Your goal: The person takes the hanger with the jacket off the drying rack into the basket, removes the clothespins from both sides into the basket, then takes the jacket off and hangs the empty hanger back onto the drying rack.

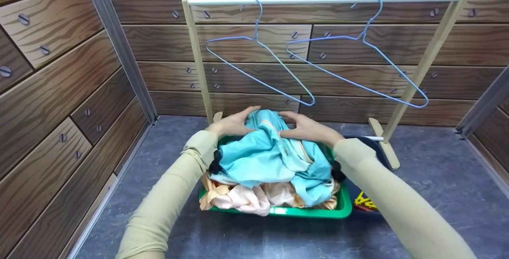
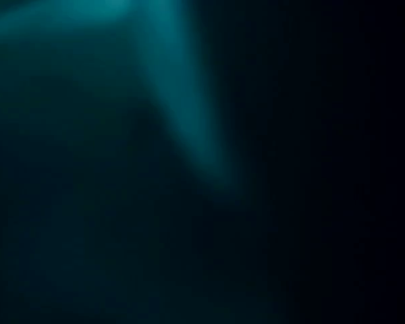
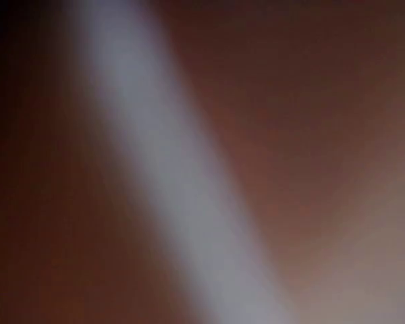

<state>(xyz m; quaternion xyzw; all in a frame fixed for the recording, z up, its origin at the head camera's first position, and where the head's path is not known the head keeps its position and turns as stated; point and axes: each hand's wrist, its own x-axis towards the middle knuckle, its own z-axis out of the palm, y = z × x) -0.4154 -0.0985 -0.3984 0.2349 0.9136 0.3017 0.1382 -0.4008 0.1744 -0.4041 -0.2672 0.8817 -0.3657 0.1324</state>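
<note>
A crumpled turquoise garment (image 1: pixel 262 159) lies on top of a heap of clothes in a green basket (image 1: pixel 344 207). At its far left side my left hand (image 1: pixel 234 123) grips the cloth, thumb toward me and fingers behind. My right hand (image 1: pixel 308 127) holds the far right side in the same way, with some fingertips hidden by folds. Peach and pale pink clothes (image 1: pixel 242 199) bulge out below, over the basket's near rim. Dark, blurred turquoise cloth (image 2: pixel 182 88) fills part of the left wrist view. The right wrist view is too blurred to read.
Behind the basket stands a clothes rack with a white rail (image 1: pixel 318 0) and wooden legs. Two blue wire hangers, one at left (image 1: pixel 260 76) and one at right (image 1: pixel 358 86), hang from it. A dark container (image 1: pixel 372 145) with something yellow (image 1: pixel 364 201) sits right of the basket.
</note>
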